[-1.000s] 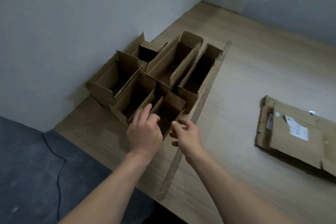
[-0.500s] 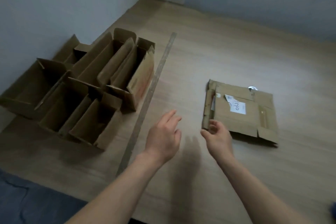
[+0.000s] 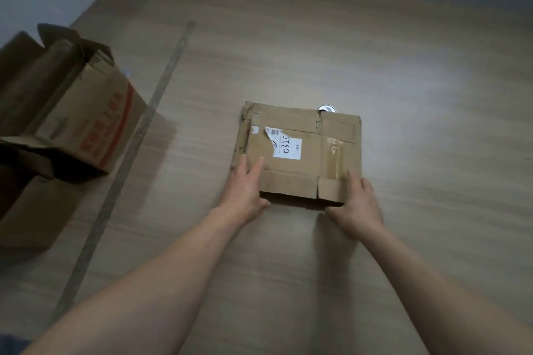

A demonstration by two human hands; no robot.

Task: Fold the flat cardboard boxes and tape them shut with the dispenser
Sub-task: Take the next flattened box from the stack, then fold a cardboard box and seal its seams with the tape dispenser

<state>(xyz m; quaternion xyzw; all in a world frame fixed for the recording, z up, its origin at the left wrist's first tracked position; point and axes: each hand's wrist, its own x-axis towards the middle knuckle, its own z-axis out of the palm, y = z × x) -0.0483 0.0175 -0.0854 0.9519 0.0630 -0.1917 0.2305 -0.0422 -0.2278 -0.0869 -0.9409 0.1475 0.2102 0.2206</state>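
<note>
Item: flat cardboard box (image 3: 300, 153), lying on the desk (image 3: 403, 66) directly before me, white label (image 3: 285, 147) facing up. My left hand (image 3: 245, 190) grips its near left corner, fingers (image 3: 253, 166) laid straight on top, thumb at the near edge. My right hand (image 3: 359, 202) holds the near right corner likewise. Folded boxes (image 3: 72, 124) stand well apart to the left, beyond a long strip (image 3: 138, 135). No dispenser in view; a small round metal thing (image 3: 326, 108) peeks out behind the box. Step, as I judge: taking up the next flat. Next move calls for lifting and squaring it open.
</note>
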